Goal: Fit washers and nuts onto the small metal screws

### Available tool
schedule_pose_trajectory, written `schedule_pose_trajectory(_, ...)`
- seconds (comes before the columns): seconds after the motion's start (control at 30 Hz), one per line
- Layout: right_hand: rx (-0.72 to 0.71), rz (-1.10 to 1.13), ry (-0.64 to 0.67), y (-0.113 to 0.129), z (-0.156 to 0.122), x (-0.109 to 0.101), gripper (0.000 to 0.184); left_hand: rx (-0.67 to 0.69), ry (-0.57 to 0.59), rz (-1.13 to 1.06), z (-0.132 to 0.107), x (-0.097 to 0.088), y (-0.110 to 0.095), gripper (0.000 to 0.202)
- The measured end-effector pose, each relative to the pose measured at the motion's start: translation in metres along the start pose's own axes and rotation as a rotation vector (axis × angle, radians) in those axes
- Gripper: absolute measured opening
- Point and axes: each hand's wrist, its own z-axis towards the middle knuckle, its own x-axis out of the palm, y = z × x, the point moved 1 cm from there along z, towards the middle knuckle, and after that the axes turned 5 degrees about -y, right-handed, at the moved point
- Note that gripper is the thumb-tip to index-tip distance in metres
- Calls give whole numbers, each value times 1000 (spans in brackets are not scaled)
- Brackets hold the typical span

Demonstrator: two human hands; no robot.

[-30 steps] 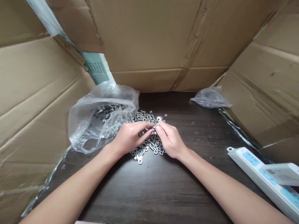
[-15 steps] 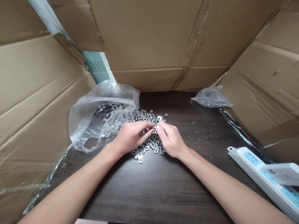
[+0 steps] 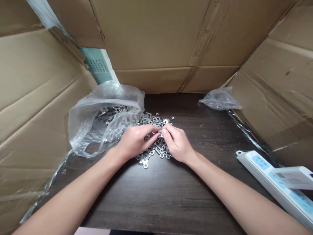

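Observation:
A heap of small metal screws, nuts and washers [image 3: 153, 153] lies on the dark wooden table [image 3: 171, 195]. Both my hands meet just above the heap. My left hand [image 3: 135, 142] and my right hand [image 3: 177, 143] pinch their fingertips together on a small metal piece [image 3: 160, 132] between them; its exact kind is too small to tell. A clear plastic bag [image 3: 97, 124] holding more screws lies open at the left, touching the heap.
Cardboard walls [image 3: 158, 42] enclose the table at the back, left and right. A small crumpled clear bag [image 3: 220, 100] lies at the back right. A white power strip [image 3: 271, 182] with a white adapter [image 3: 293, 173] on it sits at the right front.
The view has tilted slightly, so everything sits a little higher in frame. My hands stay pinched together over the heap with only small finger shifts.

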Motion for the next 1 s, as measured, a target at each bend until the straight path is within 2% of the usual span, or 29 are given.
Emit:
schedule_pose_trajectory(0.37,-5,-38,14,0,-1,-1,23,24,-1,43,1,-3,-1,13)
schedule_pose_trajectory(0.8,-5,-8,21,0,0,0,34,55,-8,93,3,-3,-3,15)
schedule_pose_trajectory(0.9,1,0,14,1,-1,0,30,46,-30,72,4,-4,-3,14)
schedule_pose_trajectory(1.0,10,7,-5,2,-1,-1,19,32,-25,50,4,-4,-3,13)
